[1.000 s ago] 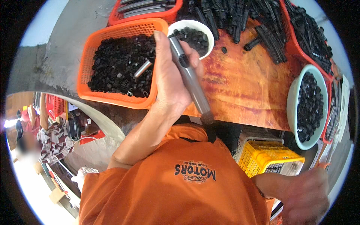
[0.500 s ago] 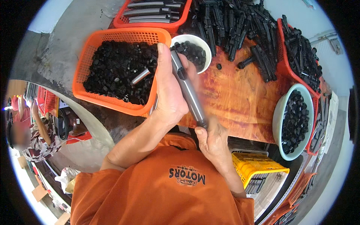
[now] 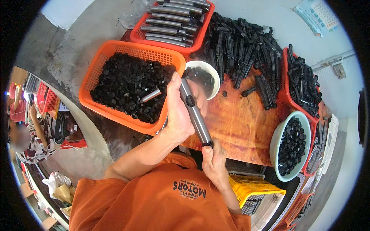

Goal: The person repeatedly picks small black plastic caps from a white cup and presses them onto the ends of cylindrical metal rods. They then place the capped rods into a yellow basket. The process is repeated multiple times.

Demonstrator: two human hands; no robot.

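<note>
A grey metal tube (image 3: 199, 124) with a dark round hole in its side slants in front of my chest. My left hand (image 3: 179, 115) is closed around its upper part, thumb pointing up along it. At the lower end sits a black end piece (image 3: 208, 144), partly covered by my right hand (image 3: 215, 161), whose thumb and fingers are closed on that end. Just beyond my left hand stands an orange basket (image 3: 115, 114) of small black plastic parts (image 3: 123, 84), with a short metal tube (image 3: 151, 95) lying on them. A white bowl (image 3: 216, 73) of black parts stands behind my left fingers.
A red basket (image 3: 133, 35) of metal tubes is at the back. Long black parts (image 3: 239, 50) are piled on the wooden table (image 3: 239, 131); more fill a red basket (image 3: 284, 79) at right. A pale bowl (image 3: 274, 154) and yellow crate (image 3: 246, 184) stand nearer. Another person (image 3: 32, 138) is far left.
The view has shifted, so the table and baskets appear lower. Both hands stay on the tube, and its side hole now faces up more fully.
</note>
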